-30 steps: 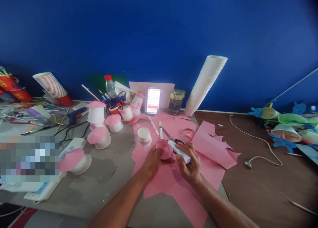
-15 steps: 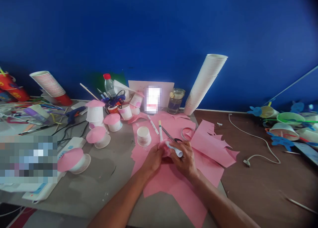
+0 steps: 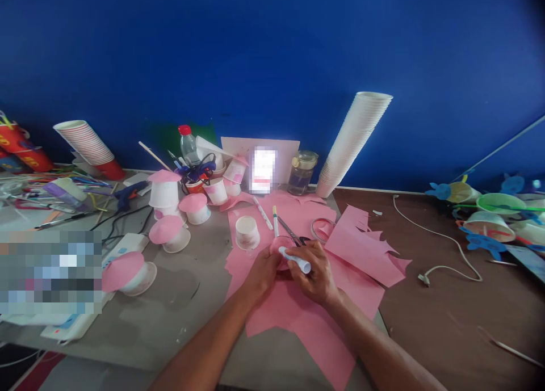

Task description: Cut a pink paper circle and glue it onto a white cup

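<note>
Pink paper sheet point(image 3: 272, 317) lies under both hands, centre frame. Your left hand point(image 3: 263, 273) grips a pink-capped cup point(image 3: 279, 246), bracing it against the white glue stick point(image 3: 294, 260) held in your right hand point(image 3: 318, 273); scissors point(image 3: 289, 232) lie just beyond.

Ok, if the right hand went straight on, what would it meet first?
Probably the pink-topped cup held in the left hand, just past the white tube the right hand grips; depth is unclear.
</note>
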`<act>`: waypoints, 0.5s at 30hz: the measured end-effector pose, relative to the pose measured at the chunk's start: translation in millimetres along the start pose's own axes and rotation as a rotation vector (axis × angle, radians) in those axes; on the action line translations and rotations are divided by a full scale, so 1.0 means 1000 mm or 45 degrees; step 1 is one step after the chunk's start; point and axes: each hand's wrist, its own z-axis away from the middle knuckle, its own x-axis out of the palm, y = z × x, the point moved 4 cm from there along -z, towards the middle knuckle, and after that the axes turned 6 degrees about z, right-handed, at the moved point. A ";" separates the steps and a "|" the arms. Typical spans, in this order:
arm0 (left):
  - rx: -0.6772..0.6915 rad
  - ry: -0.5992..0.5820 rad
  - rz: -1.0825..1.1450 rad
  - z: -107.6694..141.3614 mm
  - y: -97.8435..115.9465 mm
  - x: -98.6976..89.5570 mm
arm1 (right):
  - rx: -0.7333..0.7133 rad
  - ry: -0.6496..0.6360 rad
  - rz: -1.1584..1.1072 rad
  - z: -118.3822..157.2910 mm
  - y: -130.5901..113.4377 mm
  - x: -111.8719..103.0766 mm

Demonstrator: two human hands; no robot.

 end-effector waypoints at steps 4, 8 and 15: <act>0.013 -0.010 -0.058 -0.002 0.000 -0.001 | 0.008 -0.032 0.043 0.001 0.004 0.008; 0.004 -0.096 -0.064 -0.002 0.001 0.003 | 0.055 0.023 0.131 0.001 0.014 0.005; -0.087 -0.013 -0.079 0.000 0.000 0.002 | 0.298 0.256 0.097 0.001 0.027 -0.020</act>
